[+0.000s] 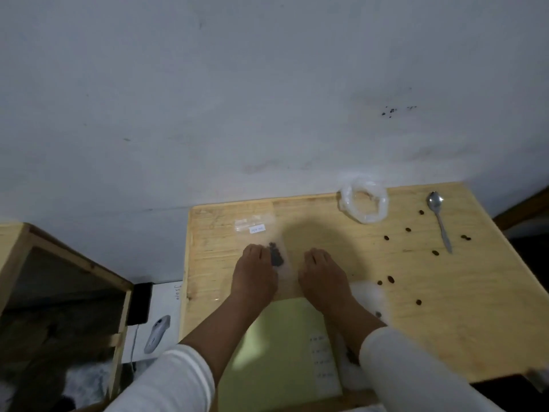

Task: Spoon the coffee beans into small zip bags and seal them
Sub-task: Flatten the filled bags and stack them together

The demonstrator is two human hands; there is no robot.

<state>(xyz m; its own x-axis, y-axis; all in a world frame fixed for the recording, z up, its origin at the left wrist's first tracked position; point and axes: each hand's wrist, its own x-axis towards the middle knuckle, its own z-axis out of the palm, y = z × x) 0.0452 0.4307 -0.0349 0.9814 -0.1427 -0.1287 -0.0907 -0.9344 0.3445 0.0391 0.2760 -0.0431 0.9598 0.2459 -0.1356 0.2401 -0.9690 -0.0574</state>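
Lying flat near the desk's far-left corner, the zip bag with beans is pressed under the left hand and right hand, fingers apparently flat, probably for sealing. The spoon is parked by the far-right corner.

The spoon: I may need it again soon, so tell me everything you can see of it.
The spoon is a plain metal one, silvery and shiny, with an oval bowl and a long thin handle. It lies flat on the far right part of the wooden table, bowl toward the wall and handle running back toward the person. Neither hand touches it. Its bowl looks empty, though that is hard to tell. Loose coffee beans lie scattered around it, none clearly touching it.
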